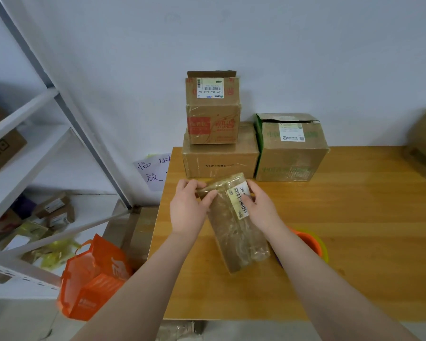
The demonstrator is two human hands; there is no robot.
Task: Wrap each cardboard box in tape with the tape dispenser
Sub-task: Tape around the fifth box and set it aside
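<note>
A long narrow cardboard box (234, 225), shiny with clear tape and bearing a barcode label, lies on the wooden table (354, 242) with its far end raised. My left hand (188, 205) grips the far left corner of that box, thumb and fingers curled round its end. On the right side my right hand (258, 204) holds the box at the label, fingers curled over its edge. An orange, green and purple object (312, 242), maybe the tape dispenser, sits partly hidden behind my right forearm.
Three cardboard boxes stand at the table's back: a flat one (219, 161), a small one (213, 112) stacked on it, a green-printed one (290, 148) beside. Another box (423, 143) sits far right. A white shelf rack (35, 143) and an orange bag (94, 279) are left.
</note>
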